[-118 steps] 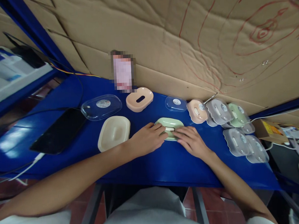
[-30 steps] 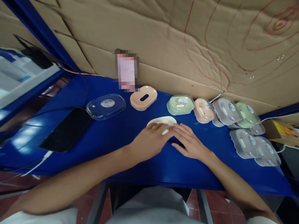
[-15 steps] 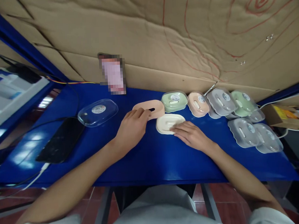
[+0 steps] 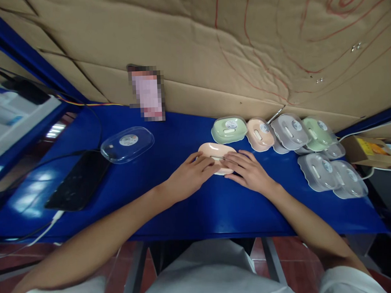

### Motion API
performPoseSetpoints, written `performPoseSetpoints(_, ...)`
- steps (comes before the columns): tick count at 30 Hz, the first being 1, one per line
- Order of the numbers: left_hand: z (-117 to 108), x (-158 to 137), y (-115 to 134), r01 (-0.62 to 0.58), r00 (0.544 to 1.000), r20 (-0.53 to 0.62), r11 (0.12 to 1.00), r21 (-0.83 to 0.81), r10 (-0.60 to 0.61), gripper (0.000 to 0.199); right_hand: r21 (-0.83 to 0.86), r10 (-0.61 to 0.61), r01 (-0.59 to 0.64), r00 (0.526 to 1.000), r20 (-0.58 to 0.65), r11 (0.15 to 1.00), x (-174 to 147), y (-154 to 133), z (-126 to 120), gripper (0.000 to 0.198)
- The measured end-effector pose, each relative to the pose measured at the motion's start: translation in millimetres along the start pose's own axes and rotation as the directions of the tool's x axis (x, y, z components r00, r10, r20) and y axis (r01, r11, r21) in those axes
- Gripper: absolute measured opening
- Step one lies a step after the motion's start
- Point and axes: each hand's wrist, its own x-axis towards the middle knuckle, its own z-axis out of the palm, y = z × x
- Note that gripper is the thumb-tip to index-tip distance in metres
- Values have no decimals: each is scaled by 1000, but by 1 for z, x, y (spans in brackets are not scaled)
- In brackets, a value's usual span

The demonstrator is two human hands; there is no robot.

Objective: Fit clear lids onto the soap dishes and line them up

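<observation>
In front of me on the blue table lies a peach soap dish top [image 4: 211, 149], over the cream soap dish base, of which little shows beneath it. My left hand [image 4: 196, 172] grips the peach top from the left, fingers curled at its middle slot. From the other side my right hand [image 4: 246, 168] lays its fingers on the right end of the soap dish, thumb at the near edge. Both hands cover much of the dish. A clear plastic lid [image 4: 134, 151] with a round white sticker lies farther left, apart from my hands.
Several lidded soap dishes in green [image 4: 229, 130], peach [image 4: 260, 135] and grey [image 4: 318, 171] sit at the back and right. A black phone [image 4: 77, 182] with a white cable lies at left. A blurred-out phone [image 4: 149, 94] leans on the cardboard wall [image 4: 184, 43]. A small carton [image 4: 370, 152] stands far right.
My left hand has carried the peach top rightward onto the cream base. My right hand has stayed by the base, its fingers now reaching over the peach top.
</observation>
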Motion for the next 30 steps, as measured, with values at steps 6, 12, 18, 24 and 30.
performPoseSetpoints(6,0,-3,5,-20,1000,7,997,76,19,40,7,-42,42,999,-7,999,2,-8,-2,49)
performPoseSetpoints(12,-11,0,3,-20,998,61,998,64,16,29,55,31,-28,998,-62,998,0,-12,7,47)
performPoseSetpoints(18,-66,-7,-28,569,812,-82,751,336,-578,25,169,27,-22,999,-28,985,-1,-2,7,48)
performPoseSetpoints(24,-79,-37,-68,762,507,143,520,388,-850,61,182,4,7,998,-63,983,-1,0,8,47)
performPoseSetpoints(30,-63,-25,-59,563,734,301,793,232,-609,77,165,99,-84,992,-84,983,-4,-2,12,72)
